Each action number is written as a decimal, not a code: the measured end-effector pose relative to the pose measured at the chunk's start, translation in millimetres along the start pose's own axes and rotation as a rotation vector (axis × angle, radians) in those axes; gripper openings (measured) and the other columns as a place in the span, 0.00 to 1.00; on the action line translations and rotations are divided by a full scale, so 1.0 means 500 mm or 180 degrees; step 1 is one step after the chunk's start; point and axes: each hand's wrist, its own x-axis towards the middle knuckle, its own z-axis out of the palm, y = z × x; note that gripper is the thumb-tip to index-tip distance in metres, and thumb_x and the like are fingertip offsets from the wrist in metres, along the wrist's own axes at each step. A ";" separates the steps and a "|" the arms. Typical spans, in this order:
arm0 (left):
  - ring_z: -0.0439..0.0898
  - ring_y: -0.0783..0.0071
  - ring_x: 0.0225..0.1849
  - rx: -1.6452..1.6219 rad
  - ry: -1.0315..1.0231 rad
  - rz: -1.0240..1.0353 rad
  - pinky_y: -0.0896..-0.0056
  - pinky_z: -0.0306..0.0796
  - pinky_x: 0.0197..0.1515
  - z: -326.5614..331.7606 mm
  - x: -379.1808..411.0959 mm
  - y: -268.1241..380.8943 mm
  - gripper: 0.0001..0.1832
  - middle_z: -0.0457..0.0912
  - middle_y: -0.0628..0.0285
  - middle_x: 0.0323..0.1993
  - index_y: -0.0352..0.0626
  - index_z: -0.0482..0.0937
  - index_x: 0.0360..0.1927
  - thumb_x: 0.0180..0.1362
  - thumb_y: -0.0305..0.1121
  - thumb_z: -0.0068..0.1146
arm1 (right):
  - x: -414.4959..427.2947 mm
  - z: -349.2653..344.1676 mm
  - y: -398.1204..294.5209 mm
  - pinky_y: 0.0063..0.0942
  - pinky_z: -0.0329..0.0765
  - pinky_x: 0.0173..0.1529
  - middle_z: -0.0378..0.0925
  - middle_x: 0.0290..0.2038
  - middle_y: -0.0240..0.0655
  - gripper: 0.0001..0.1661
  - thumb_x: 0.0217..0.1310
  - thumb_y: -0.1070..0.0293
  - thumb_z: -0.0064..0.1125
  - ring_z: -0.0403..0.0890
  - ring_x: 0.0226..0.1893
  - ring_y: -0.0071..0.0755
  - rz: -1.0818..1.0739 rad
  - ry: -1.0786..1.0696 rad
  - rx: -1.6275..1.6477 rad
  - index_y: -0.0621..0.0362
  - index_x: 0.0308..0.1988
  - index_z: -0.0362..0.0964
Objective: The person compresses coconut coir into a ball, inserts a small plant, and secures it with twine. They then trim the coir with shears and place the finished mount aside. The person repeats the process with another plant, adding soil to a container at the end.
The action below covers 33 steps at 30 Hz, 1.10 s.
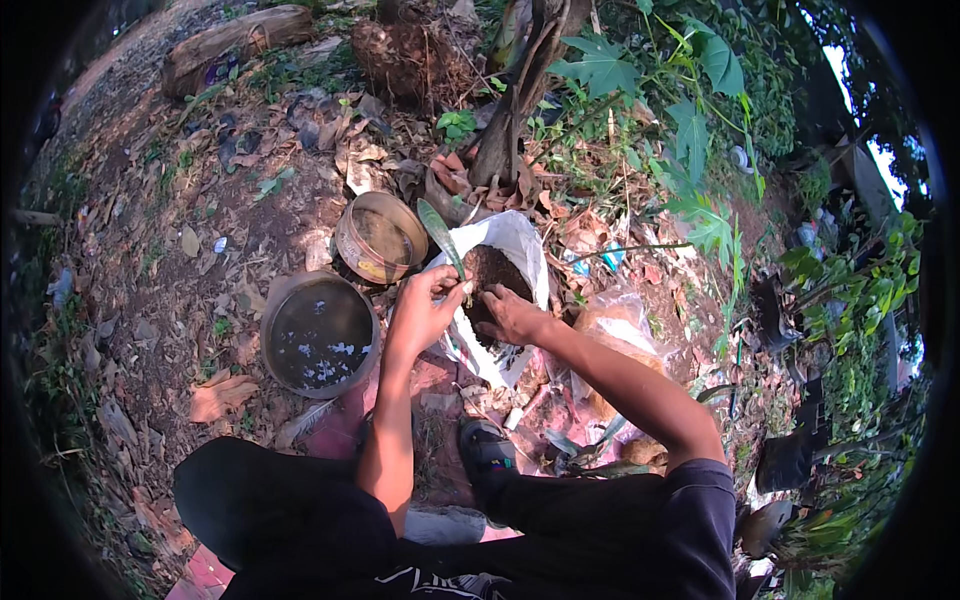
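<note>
Pinched between the thumb and fingers of my left hand [427, 306] is a long green leaf cutting [441, 229], which looks like a snake plant leaf. Its tip points up and away, and its lower end is at my fingertips. An open white sack [531, 240] stands before me with dark soil [491, 270] inside. My right hand [514, 315] reaches into the sack over its right rim, fingers on the soil. Whether those fingers hold any of it is hidden. Left of the sack sits a round tub [382, 236] with writing on its side.
A round container of dark water [322, 337] stands nearer on the left. A clear plastic bag with brown fibrous stuff [619, 330] lies right of the sack. Beyond rises a tree trunk [510, 112]. My shoe [486, 450] is close below, and more long leaves [600, 442] lie right of it.
</note>
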 end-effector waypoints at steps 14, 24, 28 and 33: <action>0.78 0.81 0.37 -0.0937 0.0102 -0.0143 0.79 0.71 0.42 0.032 0.012 -0.023 0.05 0.80 0.62 0.39 0.33 0.75 0.39 0.59 0.19 0.52 | 0.106 0.107 -0.059 0.41 0.51 0.70 0.37 0.68 0.61 0.53 0.52 0.64 0.58 0.44 0.69 0.63 0.0322 -0.0481 -0.0373 0.70 0.67 0.34; 0.78 0.80 0.38 -0.1110 -0.0157 -0.0135 0.79 0.72 0.43 0.061 0.014 -0.044 0.10 0.79 0.61 0.39 0.32 0.74 0.44 0.59 0.19 0.51 | 0.063 0.146 -0.076 0.37 0.68 0.59 0.64 0.53 0.52 0.31 0.50 0.73 0.55 0.65 0.56 0.55 0.0334 0.0485 0.0235 0.65 0.56 0.61; 0.78 0.79 0.38 -0.1027 -0.0135 -0.0199 0.78 0.71 0.43 0.059 0.013 -0.033 0.10 0.80 0.61 0.37 0.33 0.75 0.44 0.59 0.19 0.52 | 0.062 0.150 -0.077 0.38 0.67 0.61 0.63 0.54 0.53 0.27 0.55 0.73 0.50 0.64 0.58 0.55 0.0355 0.0514 0.0525 0.64 0.56 0.60; 0.76 0.83 0.38 -0.0943 -0.0243 -0.0227 0.80 0.72 0.41 0.059 0.013 -0.027 0.08 0.80 0.62 0.40 0.31 0.75 0.42 0.60 0.23 0.54 | 0.053 0.180 -0.078 0.40 0.60 0.66 0.56 0.60 0.59 0.30 0.61 0.69 0.42 0.56 0.65 0.57 0.0457 0.0735 -0.0011 0.66 0.61 0.53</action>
